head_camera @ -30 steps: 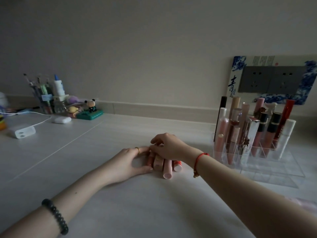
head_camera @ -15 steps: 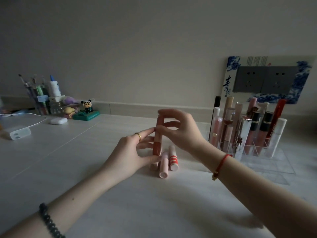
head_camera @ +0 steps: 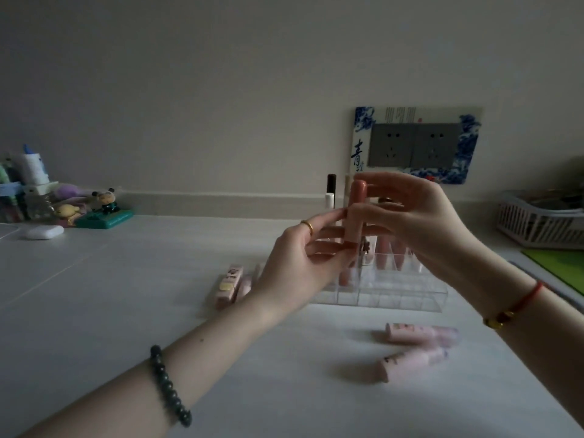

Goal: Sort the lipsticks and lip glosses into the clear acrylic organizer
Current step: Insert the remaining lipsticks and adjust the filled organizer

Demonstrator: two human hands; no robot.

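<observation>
Our right hand pinches a peach-pink tube near its top. Our left hand pinches the tube's lower end between thumb and fingertips. We hold the tube upright, off the bench; in our view it overlaps the left part of the clear acrylic organizer. Standing tubes fill the organizer's back rows, mostly hidden by our hands. Left of the organizer lie several pink tubes. In front of the organizer lie two pale pink tubes, near each other. Behind the organizer is a wall socket plate; to its right stands a white basket.
</observation>
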